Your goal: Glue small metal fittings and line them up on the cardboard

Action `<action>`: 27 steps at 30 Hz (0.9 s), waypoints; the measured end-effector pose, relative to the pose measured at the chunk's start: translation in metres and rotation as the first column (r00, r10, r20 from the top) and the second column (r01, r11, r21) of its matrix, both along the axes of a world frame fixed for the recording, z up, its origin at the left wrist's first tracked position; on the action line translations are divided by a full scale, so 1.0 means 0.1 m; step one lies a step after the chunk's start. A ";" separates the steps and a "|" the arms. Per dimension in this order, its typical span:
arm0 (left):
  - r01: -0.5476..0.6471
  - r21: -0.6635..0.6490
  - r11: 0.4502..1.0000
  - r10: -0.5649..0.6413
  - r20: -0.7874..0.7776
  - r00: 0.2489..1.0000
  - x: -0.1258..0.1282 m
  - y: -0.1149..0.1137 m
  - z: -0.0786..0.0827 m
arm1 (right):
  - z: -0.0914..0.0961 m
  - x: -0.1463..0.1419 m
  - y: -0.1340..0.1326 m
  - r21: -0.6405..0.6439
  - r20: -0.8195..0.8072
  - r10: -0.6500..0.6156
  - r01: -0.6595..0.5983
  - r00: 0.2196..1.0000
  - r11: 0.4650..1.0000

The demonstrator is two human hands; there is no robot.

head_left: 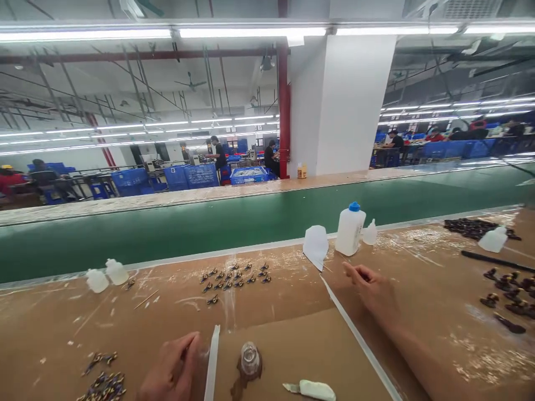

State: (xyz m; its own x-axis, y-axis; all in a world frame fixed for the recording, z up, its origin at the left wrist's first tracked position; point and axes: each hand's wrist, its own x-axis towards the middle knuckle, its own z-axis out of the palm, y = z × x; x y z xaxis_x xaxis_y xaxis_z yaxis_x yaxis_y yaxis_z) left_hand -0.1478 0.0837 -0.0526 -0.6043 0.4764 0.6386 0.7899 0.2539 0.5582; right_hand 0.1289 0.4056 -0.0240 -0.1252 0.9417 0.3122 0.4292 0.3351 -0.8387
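Note:
My left hand (173, 367) is low over the bench, its fingers curled and pressed together. Anything inside it is hidden. It is beside a strip of white tape (212, 362), with a pile of small dark and gold parts (104, 385) to its left. My right hand (371, 287) reaches forward, fingers bent into a pinch; what it holds, if anything, I cannot make out. Just ahead of it are a white paper piece (316, 245), a thin stick (327, 268) and a large white bottle with a blue cap (350, 229). Rows of small parts (237, 276) lie between both hands, farther back.
A small glass jar (250, 359) stands in a brown stain, near a knife with a wrapped handle (311, 389). Small white bottles (117, 272) are at the left. More dark parts (512, 292) lie at the right. Behind the bench runs a green belt (251, 214); people work beyond.

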 end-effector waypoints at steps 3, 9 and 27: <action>-0.034 -0.058 0.998 0.040 0.114 0.993 0.02 -0.04 0.08 | -0.02 0.03 0.01 -0.010 -0.078 -0.056 0.055 0.995 0.998; -0.124 -0.095 0.988 0.153 0.425 0.892 0.14 0.02 0.53 | 0.05 0.04 0.03 -0.023 -0.246 -0.115 0.113 0.962 0.993; 0.616 -0.159 0.772 -0.526 0.384 0.758 1.58 3.53 1.13 | -0.06 0.29 0.43 -0.135 -0.680 -0.352 0.362 0.643 0.922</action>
State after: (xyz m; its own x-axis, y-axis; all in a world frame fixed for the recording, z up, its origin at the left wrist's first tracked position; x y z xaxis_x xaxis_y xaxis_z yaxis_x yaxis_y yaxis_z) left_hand 0.0103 0.4363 0.0603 -0.3011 0.9137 0.2728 0.6365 -0.0205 0.7710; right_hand 0.1578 0.4491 -0.0303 0.4709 0.8631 0.1826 -0.1685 0.2911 -0.9417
